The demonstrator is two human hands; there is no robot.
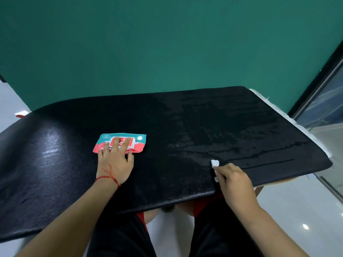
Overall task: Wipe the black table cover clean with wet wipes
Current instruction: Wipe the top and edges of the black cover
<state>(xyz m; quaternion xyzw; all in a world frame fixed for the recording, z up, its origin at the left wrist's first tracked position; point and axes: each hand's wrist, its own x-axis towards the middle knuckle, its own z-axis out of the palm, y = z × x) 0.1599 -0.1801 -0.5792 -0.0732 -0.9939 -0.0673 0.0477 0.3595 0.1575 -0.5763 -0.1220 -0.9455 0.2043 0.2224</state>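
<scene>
1. Left hand: fingers released, lying flat on the wet wipes pack, likely steadying it.
2. Black table cover: wet streaks run across its right half.
3. Right hand: fingers pinch a wadded wet wipe against the cover near its front edge, placed for wiping.

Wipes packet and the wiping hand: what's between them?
Only bare black table cover, in the head view, between the wipes packet and the right hand gripping the wipe.

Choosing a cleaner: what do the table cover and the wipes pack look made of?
Table cover: likely vinyl or faux leather, black, finely grained, with sheen and wet streaks. Wipes pack: thin printed plastic film, probably; soft, slightly glossy.
</scene>
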